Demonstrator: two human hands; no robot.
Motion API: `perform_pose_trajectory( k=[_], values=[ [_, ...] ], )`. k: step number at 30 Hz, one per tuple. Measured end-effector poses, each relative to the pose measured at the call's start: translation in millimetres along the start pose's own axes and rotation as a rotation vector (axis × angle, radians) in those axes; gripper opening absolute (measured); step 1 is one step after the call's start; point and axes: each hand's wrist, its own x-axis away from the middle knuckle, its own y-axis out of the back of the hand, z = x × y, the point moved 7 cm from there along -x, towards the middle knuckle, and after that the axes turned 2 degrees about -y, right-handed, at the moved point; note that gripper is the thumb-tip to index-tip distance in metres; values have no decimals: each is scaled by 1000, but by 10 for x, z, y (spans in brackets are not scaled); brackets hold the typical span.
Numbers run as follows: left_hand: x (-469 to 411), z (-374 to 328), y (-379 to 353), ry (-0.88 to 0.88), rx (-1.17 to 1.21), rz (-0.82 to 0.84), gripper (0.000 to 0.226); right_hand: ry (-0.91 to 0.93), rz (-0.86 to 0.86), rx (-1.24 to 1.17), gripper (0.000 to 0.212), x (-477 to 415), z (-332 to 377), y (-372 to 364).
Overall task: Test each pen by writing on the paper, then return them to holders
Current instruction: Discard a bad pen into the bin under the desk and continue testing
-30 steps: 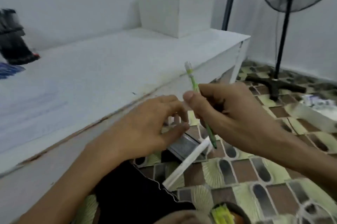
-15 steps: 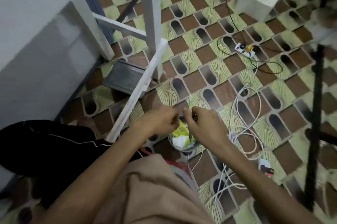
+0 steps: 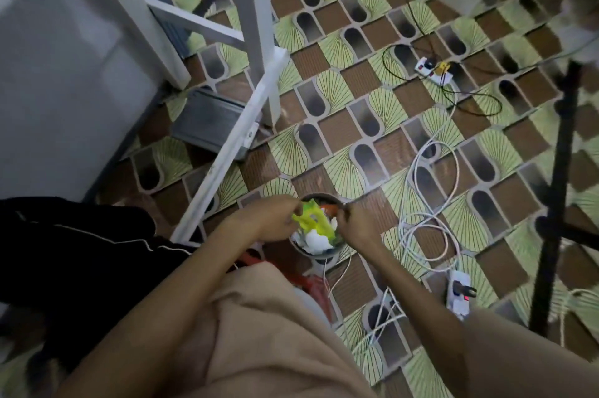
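1. Nearest is a beige cloth (image 3: 259, 333) over the person's lap. Both forearms reach out past it and down toward the floor (image 3: 356, 73), not toward any writing surface.
2. The left hand (image 3: 269, 219) and right hand (image 3: 355, 224) meet over a small round container (image 3: 319, 196) standing on the floor. It looks like a waste bin, holding a yellow-green piece (image 3: 312, 219), crumpled white scraps (image 3: 316, 240) and an orange bit (image 3: 330, 210).
3. The left hand's fingers are curled against the yellow-green piece. Blur hides whether they pinch it or only brush it, so I cannot tell.
4. The right hand's fingers are curled at the container's rim. Whether they hold anything I cannot tell either.
5. No pen can be picked out between the hands, and the paper and holders are out of view. My guess is that this is a side errand at the bin, perhaps discarding something.
6. Just right of the container lie looped white cables (image 3: 431, 219).
7. Farther off, a white slat (image 3: 227, 154) leans across a grey metal box (image 3: 207, 122) beside a white table leg (image 3: 256, 25).
8. Farthest is a power strip (image 3: 434, 72).
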Motion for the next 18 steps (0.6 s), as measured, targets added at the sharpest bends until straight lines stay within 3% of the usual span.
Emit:
perform_pose_trajectory(
  k=[5, 11, 15, 18],
  values=[
    [748, -258, 670, -85, -51, -213, 34, 349, -109, 22, 29, 474, 1125, 726],
    [2353, -522, 1929, -65, -269, -661, 34, 866, -297, -34, 22, 1582, 2958, 1626],
    [3509, -715, 2411, 38, -425, -910, 45, 1135, -442, -38, 20, 2361, 3906, 2036],
    [4324, -675, 2495, 151, -482, -1042, 44, 1281, -416, -5, 20, 2854, 4503, 2062]
  ],
)
